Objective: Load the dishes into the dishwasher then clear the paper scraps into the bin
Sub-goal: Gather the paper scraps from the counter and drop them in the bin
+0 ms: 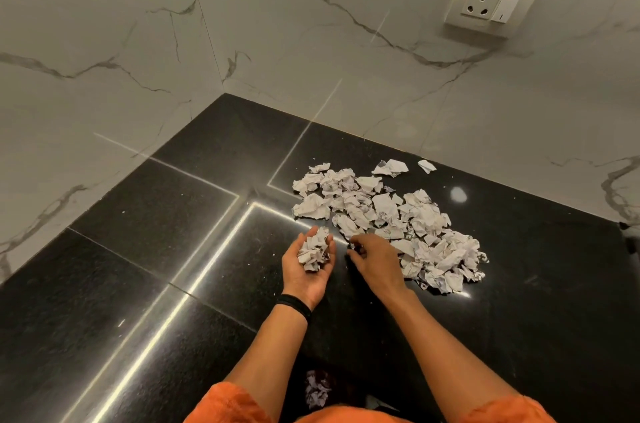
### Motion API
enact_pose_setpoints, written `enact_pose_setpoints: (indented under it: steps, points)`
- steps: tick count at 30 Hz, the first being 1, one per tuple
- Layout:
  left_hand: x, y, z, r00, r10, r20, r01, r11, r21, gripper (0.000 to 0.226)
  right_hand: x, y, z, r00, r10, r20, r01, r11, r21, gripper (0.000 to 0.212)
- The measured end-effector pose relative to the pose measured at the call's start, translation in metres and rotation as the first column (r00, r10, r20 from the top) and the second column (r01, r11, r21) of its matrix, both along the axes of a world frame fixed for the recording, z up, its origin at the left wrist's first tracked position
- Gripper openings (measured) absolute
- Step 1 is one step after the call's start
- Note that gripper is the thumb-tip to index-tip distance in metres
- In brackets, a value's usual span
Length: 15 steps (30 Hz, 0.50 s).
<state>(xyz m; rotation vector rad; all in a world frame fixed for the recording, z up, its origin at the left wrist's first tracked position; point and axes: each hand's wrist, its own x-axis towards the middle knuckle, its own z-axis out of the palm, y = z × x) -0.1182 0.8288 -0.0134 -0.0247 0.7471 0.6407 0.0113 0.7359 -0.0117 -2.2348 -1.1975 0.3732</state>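
A loose pile of crumpled paper scraps (388, 225) lies on a polished black granite countertop (138, 284), and everything else is placed from that pile. The left hand (308, 270) sits just off the pile's near-left corner, palm up and cupped. Its fingers curve lightly around a handful of scraps (313, 251) that is apart from the pile. A black wristband (294, 304) circles that wrist, nearer the person than the pile. The right hand (375, 261) is palm down at the pile's near edge, between the handful and the bulk of the paper. Its fingers are curled downward and touch the closest scraps. A small white bit shows at the fingertips (353, 247), but I cannot tell whether they actually pinch it. Beyond the pile's far side two stray pieces lie separate from it: a larger crumpled scrap (389, 167) and, just beside that, a smaller scrap (426, 166). Farther beyond the pile stand white marble-veined wall tiles (104, 41), which meet in a corner to its far left. A wall socket with a switch (495, 1) is mounted high above the pile's right side. Orange sleeves (221, 403) show at the edge nearest the person, well apart from the pile.
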Motion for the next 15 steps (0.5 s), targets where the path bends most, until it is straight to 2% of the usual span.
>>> enact_pose_setpoints:
  steps: [2, 5, 8, 10, 13, 15]
  points:
    - [-0.001, 0.000, 0.001, 1.000, -0.009, -0.007, 0.009, 1.000, 0.011, 0.053, 0.000, 0.005, -0.001, 0.997, 0.035, 0.073, -0.035, 0.999, -0.004, 0.019]
    - [-0.001, 0.000, 0.000, 0.999, -0.027, -0.025, 0.027, 0.999, 0.026, 0.054, 0.002, 0.007, -0.004, 0.997, 0.036, 0.067, -0.034, 0.999, -0.020, 0.015]
    - [-0.001, 0.001, -0.002, 0.998, -0.039, -0.040, 0.040, 0.999, 0.023, 0.050, 0.001, 0.007, 0.002, 0.992, -0.083, -0.099, 0.094, 0.989, 0.115, 0.010]
    - [0.003, 0.001, -0.001, 0.999, -0.048, -0.026, 0.048, 0.999, 0.025, 0.044, -0.004, 0.011, 0.010, 0.976, -0.052, -0.211, 0.097, 0.973, 0.210, 0.011]
    - [0.008, 0.002, 0.003, 0.997, -0.071, -0.013, 0.071, 0.996, 0.058, 0.038, -0.010, 0.018, 0.020, 0.970, 0.053, -0.237, 0.007, 0.970, 0.245, 0.015]
    - [0.011, 0.004, 0.006, 0.997, -0.065, 0.033, 0.063, 0.997, 0.046, 0.041, -0.005, 0.024, 0.021, 0.974, 0.025, -0.225, 0.036, 0.963, 0.265, 0.013]
